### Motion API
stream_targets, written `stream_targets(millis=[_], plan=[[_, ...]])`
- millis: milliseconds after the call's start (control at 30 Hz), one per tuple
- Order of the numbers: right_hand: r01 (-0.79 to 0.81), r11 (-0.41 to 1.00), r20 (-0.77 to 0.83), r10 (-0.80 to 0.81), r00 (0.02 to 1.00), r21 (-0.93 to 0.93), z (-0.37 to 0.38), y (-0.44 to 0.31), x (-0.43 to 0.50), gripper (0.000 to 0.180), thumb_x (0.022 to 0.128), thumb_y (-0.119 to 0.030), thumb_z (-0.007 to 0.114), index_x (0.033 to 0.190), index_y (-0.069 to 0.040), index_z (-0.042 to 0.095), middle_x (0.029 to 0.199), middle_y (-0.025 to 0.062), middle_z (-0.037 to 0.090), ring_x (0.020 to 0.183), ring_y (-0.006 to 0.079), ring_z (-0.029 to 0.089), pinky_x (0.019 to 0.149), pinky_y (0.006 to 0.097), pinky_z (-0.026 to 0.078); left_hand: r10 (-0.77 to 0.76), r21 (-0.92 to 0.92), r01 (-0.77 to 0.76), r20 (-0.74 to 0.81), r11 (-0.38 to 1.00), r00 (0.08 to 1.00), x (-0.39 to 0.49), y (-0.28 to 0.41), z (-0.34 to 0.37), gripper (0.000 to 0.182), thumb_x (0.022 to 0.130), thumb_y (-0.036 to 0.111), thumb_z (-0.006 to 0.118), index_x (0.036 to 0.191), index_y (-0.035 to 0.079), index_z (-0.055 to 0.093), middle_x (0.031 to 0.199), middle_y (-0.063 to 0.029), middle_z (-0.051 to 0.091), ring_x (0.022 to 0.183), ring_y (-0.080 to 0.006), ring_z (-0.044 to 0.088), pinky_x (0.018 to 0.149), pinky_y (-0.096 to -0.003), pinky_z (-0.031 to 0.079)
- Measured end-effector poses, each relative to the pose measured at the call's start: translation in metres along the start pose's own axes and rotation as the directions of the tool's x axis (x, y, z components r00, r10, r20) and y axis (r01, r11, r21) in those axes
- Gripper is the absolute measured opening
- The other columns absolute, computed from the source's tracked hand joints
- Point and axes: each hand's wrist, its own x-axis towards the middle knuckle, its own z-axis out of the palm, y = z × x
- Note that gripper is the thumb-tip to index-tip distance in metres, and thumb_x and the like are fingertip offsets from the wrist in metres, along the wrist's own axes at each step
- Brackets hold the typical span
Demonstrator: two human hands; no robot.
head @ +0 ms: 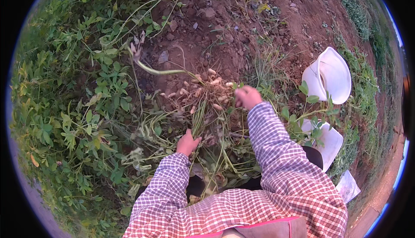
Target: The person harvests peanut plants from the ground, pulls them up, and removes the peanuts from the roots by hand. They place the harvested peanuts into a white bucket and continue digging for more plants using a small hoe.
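Observation:
My left hand (188,142) is closed around a bundle of green peanut stems (201,118), low in front of my body. At the far end of the bundle, tangled roots carry several pale peanut pods (215,81), turned up over the soil. Beside the right edge of this root cluster is my right hand (248,97), its fingers curled inward. Whether a pod or stem lies between those fingers is hidden. A thick bent stem (159,72) reaches from the roots toward the left, its end blurred.
Leafy peanut plants (107,88) grow densely on the left. Bare reddish soil (207,33) spreads ahead. At right stand a white plastic container (335,75) and another pale container (327,144), partly behind leaves. A clear plastic bag (348,186) lies lower right.

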Motion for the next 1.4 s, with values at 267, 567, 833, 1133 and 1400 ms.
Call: stream_targets(millis=[267,567,833,1133,1400], plan=[[0.455,0.703,0.012,-0.537,0.844,-0.547,0.018,-0.073,0.172,0.024,0.091,-0.021,0.056,0.111,-0.014,0.068,0.112,0.0133,0.062,0.110,0.0277,0.058,0.093,0.0370,0.047,-0.029,-0.042,0.025,-0.101,0.999,0.994,0.005,0.005,0.019,0.053,0.082,0.035,0.067,0.112,-0.002,0.044,0.096,-0.0265,0.064,0.089,-0.0434,0.062,0.077,-0.0493,0.048],[0.311,0.467,0.129,-0.381,0.916,-0.828,0.051,-0.092,0.222,0.035,0.092,-0.024,0.057,0.127,-0.020,0.055,0.125,0.0120,0.052,0.111,0.0284,0.057,0.092,0.0392,0.051,-0.018,-0.073,0.006,-0.160,0.997,0.987,0.008,0.002,0.035,0.054,0.082,0.036,0.068,0.114,-0.002,0.045,0.092,-0.0261,0.064,0.086,-0.0431,0.062,0.074,-0.0493,0.049],[0.421,0.639,0.162,-0.423,0.891,-0.644,0.034,-0.085,0.217,0.041,0.090,-0.030,0.060,0.126,-0.011,0.055,0.114,0.0157,0.058,0.109,0.0317,0.058,0.091,0.0418,0.049,-0.035,-0.082,0.024,-0.136,0.996,0.990,0.009,0.002,0.034,0.057,0.082,0.035,0.067,0.118,-0.003,0.044,0.092,-0.0265,0.064,0.086,-0.0426,0.062,0.074,-0.0484,0.049],[0.099,0.757,0.496,-0.515,0.699,0.646,-0.006,-0.094,0.106,0.033,0.097,-0.022,0.050,0.123,-0.002,0.054,0.101,0.0106,0.064,0.072,0.0110,0.062,0.049,0.0226,0.045,-0.095,-0.062,0.093,-0.035,0.994,0.995,0.009,0.010,0.024,0.070,0.083,0.030,0.067,0.133,-0.007,0.034,0.110,-0.0284,0.060,0.101,-0.0424,0.059,0.085,-0.0452,0.047],[0.333,0.488,0.160,-0.724,0.671,0.807,-0.102,-0.090,0.055,0.031,0.095,-0.020,0.053,0.121,-0.003,0.054,0.091,0.0068,0.065,0.064,0.0107,0.061,0.048,0.0228,0.047,0.000,-0.090,-0.009,-0.090,0.996,0.996,0.019,-0.002,0.027,0.065,0.082,0.031,0.068,0.127,-0.006,0.040,0.106,-0.0282,0.062,0.099,-0.0423,0.060,0.082,-0.0462,0.048]])
